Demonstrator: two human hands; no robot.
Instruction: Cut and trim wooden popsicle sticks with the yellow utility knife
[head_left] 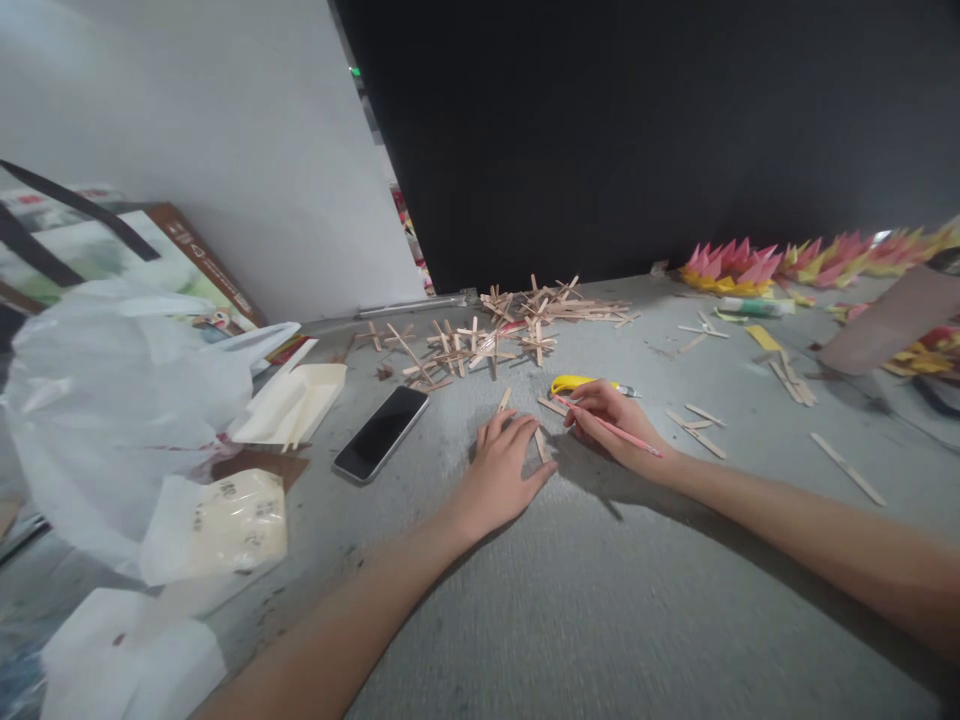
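My right hand is closed around a slim pink pencil, whose lower end points down and left toward the table. Just beyond its fingers lies a yellow utility knife. One flat wooden craft stick lies at the pencil's lower end. My left hand rests on the table with fingers and thumb spread. Under or beside those fingers, a craft stick shows near the thumb and another stick pokes out past the fingertips; how they join is hidden by the hand.
Star-shaped stick pieces are heaped at the back. Left are a phone, a foam tray and a plastic bag. Loose sticks, a glue stick, folded pink-yellow paper and a brownish cylinder are right.
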